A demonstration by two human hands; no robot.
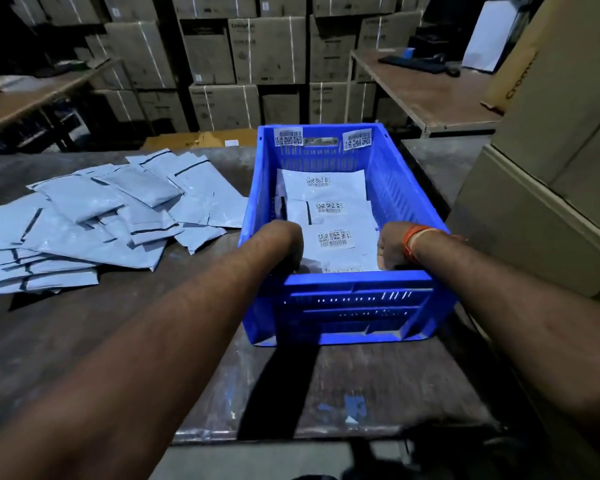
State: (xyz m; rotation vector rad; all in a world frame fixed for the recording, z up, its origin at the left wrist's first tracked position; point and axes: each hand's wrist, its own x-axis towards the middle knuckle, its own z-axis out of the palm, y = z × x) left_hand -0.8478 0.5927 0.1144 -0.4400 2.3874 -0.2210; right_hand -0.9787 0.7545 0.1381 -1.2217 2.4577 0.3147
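A blue plastic crate [357, 299] stands on the dark table [326, 386] in front of me, with barcode stickers on its far wall. Inside it lie several pale grey mailer packets [326, 194] with barcode labels facing up. Both my hands reach down into the near end of the crate. My left hand [286, 242] is at the left inner wall, and my right hand [390, 247], with an orange thread at the wrist, is at the right inner wall. The fingers of both hands are hidden behind the near wall and the packets.
A loose pile of several grey mailer packets [94, 216] covers the table to the left of the crate. Large cardboard boxes [548, 188] stand close on the right. Stacked cartons [267, 53] fill the back, between a left bench [32, 95] and a right desk holding a keyboard [413, 62].
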